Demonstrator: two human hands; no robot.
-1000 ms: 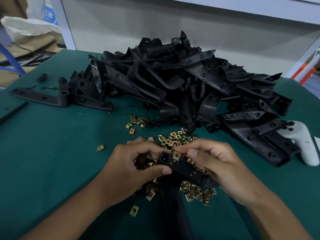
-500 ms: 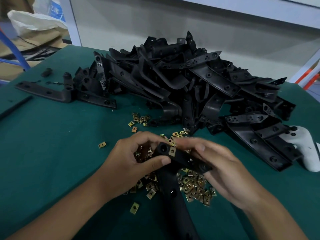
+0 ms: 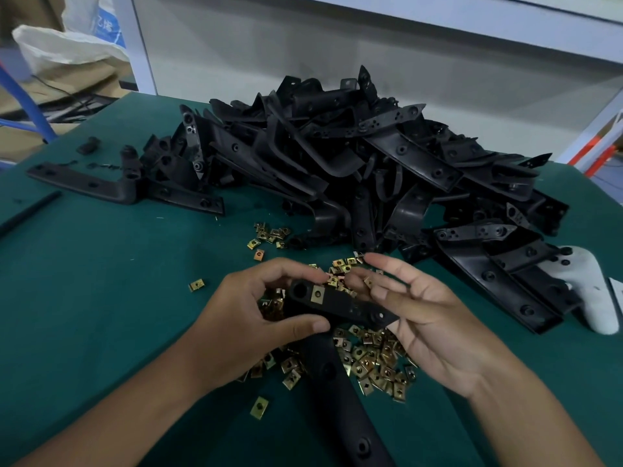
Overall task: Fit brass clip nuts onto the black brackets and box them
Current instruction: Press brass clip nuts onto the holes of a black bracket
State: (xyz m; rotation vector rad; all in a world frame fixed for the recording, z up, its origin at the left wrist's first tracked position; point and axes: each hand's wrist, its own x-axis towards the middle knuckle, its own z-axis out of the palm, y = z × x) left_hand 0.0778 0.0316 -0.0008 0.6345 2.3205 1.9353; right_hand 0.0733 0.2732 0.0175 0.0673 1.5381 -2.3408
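Observation: the left hand [image 3: 249, 318] grips one end of a long black plastic bracket [image 3: 340, 306], thumb below and fingers [image 3: 286, 269] curled over its top edge. The bracket is held above the green-covered table [image 3: 101, 298], just over a scatter of loose square brass clip nuts [image 3: 374, 362]. One square brass clip nut [image 3: 317, 294] sits on the bracket's upper arm, beside a round hole near the gripped end. Whether it is fully seated cannot be told from this view.

The right hand [image 3: 428, 315] is spread, its fingers straight and holding nothing; its palm lies against the bracket's other end, apparently supporting it.

A large tangled pile of unfitted black brackets [image 3: 354, 163] lies behind, near the loose nuts. A white handheld controller [image 3: 586, 291] rests at the pile's right edge. No box is in view.

Risks, as judged:
1. A half-seated nut may slide off when the bracket is turned or carried, and would be lost among the loose nuts below.
2. With only one hand gripping, the long lower arm of the bracket may swing and sweep nuts off toward the table edge.
3. Finished and unfitted brackets look alike; a fitted one set down near the pile could be mistaken for unworked stock, or boxed with holes left unfilled.
4. Stray nuts lying apart on the left may be overlooked.
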